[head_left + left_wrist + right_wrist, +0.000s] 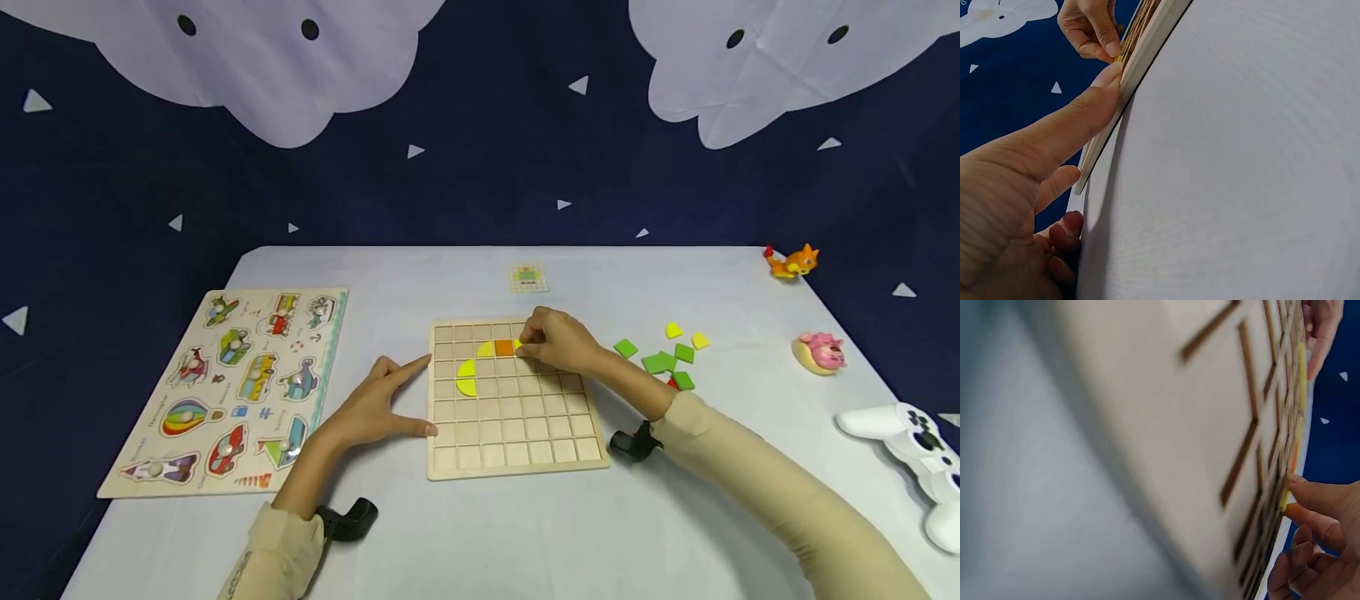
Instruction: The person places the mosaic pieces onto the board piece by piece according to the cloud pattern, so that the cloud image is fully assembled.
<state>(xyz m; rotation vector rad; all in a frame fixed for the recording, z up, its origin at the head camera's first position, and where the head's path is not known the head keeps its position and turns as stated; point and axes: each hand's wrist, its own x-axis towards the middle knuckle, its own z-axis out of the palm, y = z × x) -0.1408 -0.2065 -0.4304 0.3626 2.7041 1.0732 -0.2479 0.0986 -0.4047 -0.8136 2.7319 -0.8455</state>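
A wooden grid board point(491, 456) lies on the white table. My left hand point(373, 408) touches its left edge, thumb and index finger spread apart and both against the rim. At the board's upper part, my right hand point(561, 340) pinches a yellow quarter-round tile point(1284, 500) between thumb and index finger, just right of an orange square tile point(504, 347). Another yellow tile point(486, 349) sits to the left of the orange one. Lower left, two yellow quarter-round tiles point(467, 387) form a half circle. The right fingers partly cover the pinched tile.
Loose green tiles point(658, 362), yellow ones and a partly hidden red one lie right of the board. A small pattern card point(528, 278) lies behind it. Left is a vehicle peg puzzle point(240, 392). An orange toy point(795, 262), a pink toy point(821, 352) and a white game controller point(911, 450) are at right.
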